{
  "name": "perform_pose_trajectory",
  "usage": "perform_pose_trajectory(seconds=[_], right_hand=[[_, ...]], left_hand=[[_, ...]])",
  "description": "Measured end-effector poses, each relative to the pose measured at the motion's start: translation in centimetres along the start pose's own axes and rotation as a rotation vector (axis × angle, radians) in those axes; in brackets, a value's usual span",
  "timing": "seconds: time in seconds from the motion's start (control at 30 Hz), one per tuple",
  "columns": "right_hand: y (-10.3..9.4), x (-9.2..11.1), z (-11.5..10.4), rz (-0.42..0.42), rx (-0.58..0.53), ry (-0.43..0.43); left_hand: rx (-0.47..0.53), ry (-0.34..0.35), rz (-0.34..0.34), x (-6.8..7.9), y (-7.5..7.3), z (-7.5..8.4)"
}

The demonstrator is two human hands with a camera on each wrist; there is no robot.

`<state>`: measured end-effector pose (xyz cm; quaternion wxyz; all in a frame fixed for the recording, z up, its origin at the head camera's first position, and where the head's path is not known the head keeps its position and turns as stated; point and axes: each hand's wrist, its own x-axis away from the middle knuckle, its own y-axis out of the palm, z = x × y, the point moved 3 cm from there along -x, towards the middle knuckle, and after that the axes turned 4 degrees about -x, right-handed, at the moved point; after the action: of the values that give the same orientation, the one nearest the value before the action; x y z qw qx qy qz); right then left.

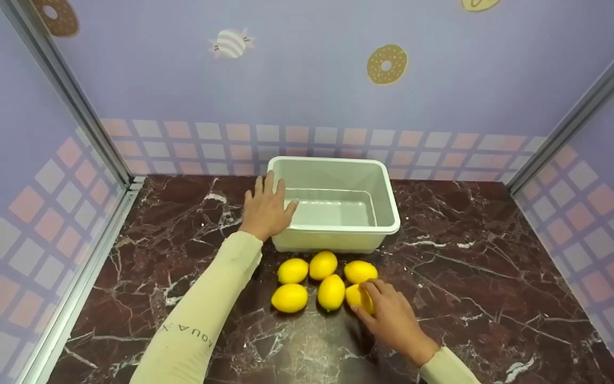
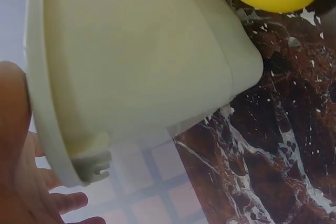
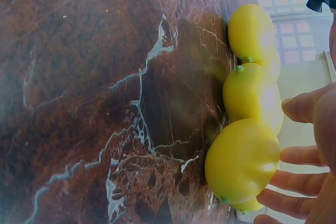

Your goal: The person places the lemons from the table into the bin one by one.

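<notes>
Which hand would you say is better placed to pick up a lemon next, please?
Probably the right hand: it is right at the near-right lemon, with its fingers beside the fruit. The left hand is at the left rim of the white bin, farther from that lemon.

1. One text, head view only: dark caps lettering (image 1: 188, 333), prob. "AQUA X".
2. On: outer side of the pale-yellow L sleeve (image 1: 220, 282), approx. mid-forearm, well apart fr. the cuff.
3. Order in head view, L to R: X, small gap, then A-U-Q-A, i.e. reads the other way round, fr. R end.
4. X nr. sleeve's L edge; last A close to R edge, on the curve of the arm, so a bit squeezed.
5. Q is the least clear char.; letters thin, widely spaced, all approx. same ht.
</notes>
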<state>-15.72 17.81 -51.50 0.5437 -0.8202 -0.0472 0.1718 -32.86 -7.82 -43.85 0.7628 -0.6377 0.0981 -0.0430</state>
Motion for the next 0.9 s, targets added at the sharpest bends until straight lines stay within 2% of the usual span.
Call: perform_pose_trajectory(seconds=[0.33,0.6,0.9], right_hand=[[0.4,-0.2,0.0,-0.008,0.018,-0.008],[0.4,-0.4,0.0,-0.006,0.03,-0.04],[0.8,-0.3,-0.1,-0.008,0.037,-0.052]], left_hand=[[0.018,-0.008,-0.025,-0.9,0.2,-0.1],[0.066,-0.048,-0.056,-1.9,1.0,-0.6],[0.118,-0.069,-0.071,-2.0,1.6,-0.7]])
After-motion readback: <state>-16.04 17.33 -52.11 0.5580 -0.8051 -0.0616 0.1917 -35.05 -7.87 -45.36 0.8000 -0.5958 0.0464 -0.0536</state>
